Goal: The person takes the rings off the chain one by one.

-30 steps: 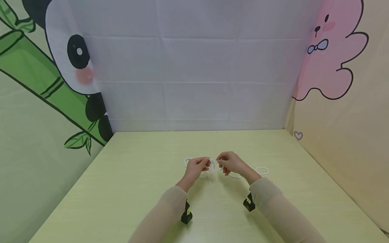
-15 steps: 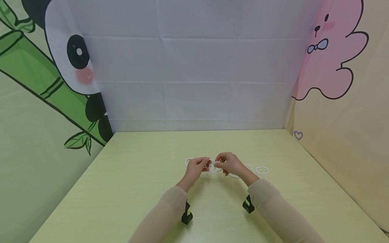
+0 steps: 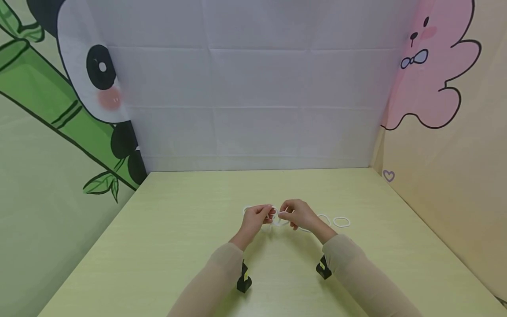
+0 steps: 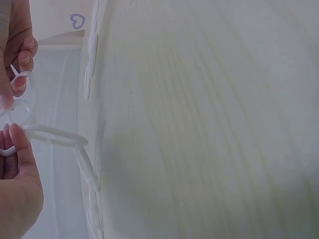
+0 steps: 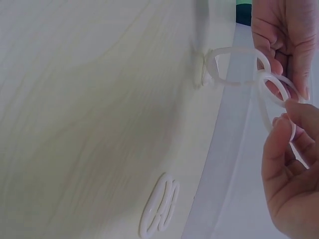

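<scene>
My left hand [image 3: 253,222] pinches a white oval chain link between thumb and fingers, raised over the table. From it hangs another link [image 5: 239,49], and in the left wrist view a linked string [image 4: 85,167] trails down to the tabletop. My right hand [image 3: 302,216] pinches a white link [image 5: 264,104] close beside the left fingers. The links in the two hands overlap at the fingertips in the right wrist view; I cannot tell whether they are joined. Fingers partly hide both.
White links [image 3: 342,226] lie on the pale wooden table [image 3: 190,246] right of the right hand, and one loop [image 3: 244,208] shows behind the left hand. Black wrist cameras [image 3: 244,281] hang under both sleeves. A white cloth wall [image 3: 253,110] stands at the back, printed walls at the sides.
My right hand has moved slightly left toward the left hand, closing the gap between them. A link on the table behind the right wrist has come into view. The left hand barely moved.
</scene>
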The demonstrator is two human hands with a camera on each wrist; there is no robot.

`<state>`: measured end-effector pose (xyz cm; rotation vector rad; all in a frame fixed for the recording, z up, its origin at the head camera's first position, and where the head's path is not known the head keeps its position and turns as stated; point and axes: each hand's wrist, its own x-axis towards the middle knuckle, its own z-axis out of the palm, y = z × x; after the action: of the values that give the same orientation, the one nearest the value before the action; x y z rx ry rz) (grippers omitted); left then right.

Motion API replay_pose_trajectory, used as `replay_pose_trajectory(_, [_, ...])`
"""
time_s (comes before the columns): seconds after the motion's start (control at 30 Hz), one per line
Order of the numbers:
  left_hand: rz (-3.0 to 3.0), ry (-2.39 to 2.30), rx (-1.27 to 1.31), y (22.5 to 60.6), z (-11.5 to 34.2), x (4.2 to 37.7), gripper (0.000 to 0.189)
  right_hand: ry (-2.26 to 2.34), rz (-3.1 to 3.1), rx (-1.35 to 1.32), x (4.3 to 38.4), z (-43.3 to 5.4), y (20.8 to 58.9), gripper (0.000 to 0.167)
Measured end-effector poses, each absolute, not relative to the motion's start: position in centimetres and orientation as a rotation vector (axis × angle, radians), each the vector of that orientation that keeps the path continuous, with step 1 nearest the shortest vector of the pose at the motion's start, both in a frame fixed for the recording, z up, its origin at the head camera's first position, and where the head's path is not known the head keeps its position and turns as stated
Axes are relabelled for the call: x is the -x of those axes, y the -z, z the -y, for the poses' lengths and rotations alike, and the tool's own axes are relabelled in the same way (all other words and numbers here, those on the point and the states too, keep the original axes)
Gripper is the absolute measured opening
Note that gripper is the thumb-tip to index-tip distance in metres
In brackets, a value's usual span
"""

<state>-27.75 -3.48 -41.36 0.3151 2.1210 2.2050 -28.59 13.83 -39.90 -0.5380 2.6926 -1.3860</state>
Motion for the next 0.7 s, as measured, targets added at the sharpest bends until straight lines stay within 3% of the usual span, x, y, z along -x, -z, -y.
replay_pose_trajectory(0.7, [-2.15,-2.175,-0.306,41.02,3.1,27.52,0.027,1.308,-2.756,0.6,28.63,-13.88,40.24,0.012])
